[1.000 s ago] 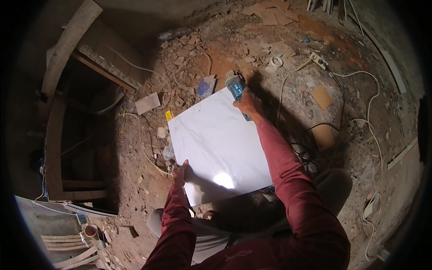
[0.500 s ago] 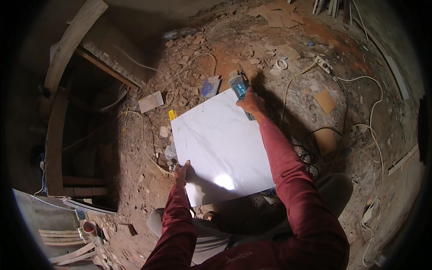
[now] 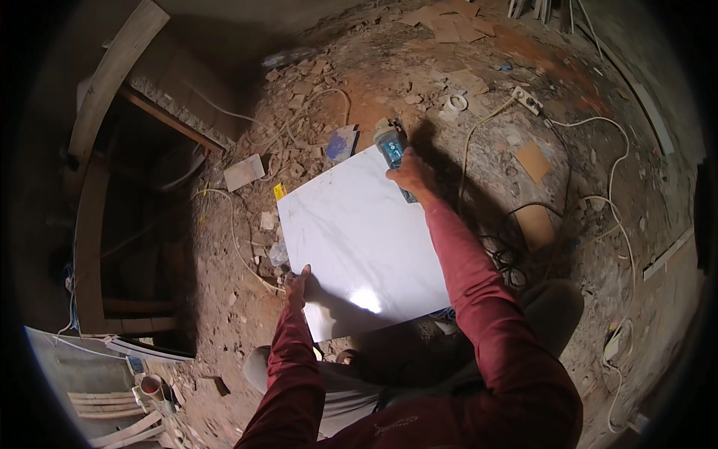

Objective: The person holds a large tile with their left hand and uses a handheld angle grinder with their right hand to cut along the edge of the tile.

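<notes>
A large square white marble-look tile (image 3: 359, 232) lies tilted in front of me, reaching over my lap. My left hand (image 3: 297, 284) grips its left edge, thumb on the top face and the other fingers partly hidden. In my right hand (image 3: 413, 176), closed round the body, is a grey and teal angle grinder (image 3: 390, 147). The grinder lies along the tile's far right edge with its head beyond the far corner; its disc cannot be made out. A small yellow item (image 3: 280, 191) sits at the tile's far left corner.
Rubble covers the dirt floor. A white power strip (image 3: 526, 100) and pale cables lie to the right, with cardboard pieces (image 3: 532, 162) nearby. A blue-marked offcut (image 3: 342, 142) lies beyond the tile. At left stands a wooden-framed opening (image 3: 91, 247); a bucket-like pot (image 3: 152, 385) is lower left.
The whole view has shifted slightly. Both hands keep their holds, and the grinder remains at the tile's far right edge, with its head turned a little.
</notes>
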The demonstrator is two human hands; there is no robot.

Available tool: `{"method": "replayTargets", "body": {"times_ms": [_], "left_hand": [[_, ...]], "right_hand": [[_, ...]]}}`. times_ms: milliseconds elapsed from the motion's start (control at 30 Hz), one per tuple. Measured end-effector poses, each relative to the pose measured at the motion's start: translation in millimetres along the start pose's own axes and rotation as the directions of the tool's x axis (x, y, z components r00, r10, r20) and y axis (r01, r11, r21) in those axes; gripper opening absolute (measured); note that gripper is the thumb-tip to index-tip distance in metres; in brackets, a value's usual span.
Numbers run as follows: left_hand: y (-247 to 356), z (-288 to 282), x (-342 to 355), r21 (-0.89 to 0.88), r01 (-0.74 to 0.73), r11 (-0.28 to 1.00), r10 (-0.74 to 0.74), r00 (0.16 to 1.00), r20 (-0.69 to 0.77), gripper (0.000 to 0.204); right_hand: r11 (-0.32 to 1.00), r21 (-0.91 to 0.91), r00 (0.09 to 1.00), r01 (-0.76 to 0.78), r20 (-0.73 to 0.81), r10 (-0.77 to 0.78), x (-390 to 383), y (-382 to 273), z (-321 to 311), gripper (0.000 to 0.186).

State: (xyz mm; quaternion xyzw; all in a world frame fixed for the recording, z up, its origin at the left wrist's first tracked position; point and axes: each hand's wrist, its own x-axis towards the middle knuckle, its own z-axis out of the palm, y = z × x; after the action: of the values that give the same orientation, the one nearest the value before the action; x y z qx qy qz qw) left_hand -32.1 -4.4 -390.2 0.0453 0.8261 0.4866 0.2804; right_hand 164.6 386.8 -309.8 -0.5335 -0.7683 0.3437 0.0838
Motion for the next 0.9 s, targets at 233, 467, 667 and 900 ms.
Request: {"method": "replayTargets", "body": {"times_ms": [233, 467, 667, 900], "left_hand": [[4, -5, 3, 0.26, 0.096, 0.961, -0.076, 0.993, -0.087, 0.063], [-37, -7, 33, 0.129, -0.014, 0.992, 0.022, 0.998, -0.065, 0.075], [-39, -14, 34, 0.229, -0.039, 0.973, 0.047, 0.999, -0.026, 0.083], [-37, -12, 32, 0.123, -0.021, 0.992, 0.022, 1.0, -0.004, 0.076]], "right_hand": [[1.0, 0.018, 1.0, 0.003, -0.021, -0.002, -10, 4, 5, 0.071], [1.0, 0.031, 1.0, 0.002, -0.008, -0.002, -22, 5, 0, 0.074], [0.998, 0.055, 1.0, 0.016, 0.015, -0.017, -35, 9, -3, 0.079], [0.998, 0.067, 1.0, -0.006, 0.022, 0.004, -47, 12, -7, 0.078]]}}
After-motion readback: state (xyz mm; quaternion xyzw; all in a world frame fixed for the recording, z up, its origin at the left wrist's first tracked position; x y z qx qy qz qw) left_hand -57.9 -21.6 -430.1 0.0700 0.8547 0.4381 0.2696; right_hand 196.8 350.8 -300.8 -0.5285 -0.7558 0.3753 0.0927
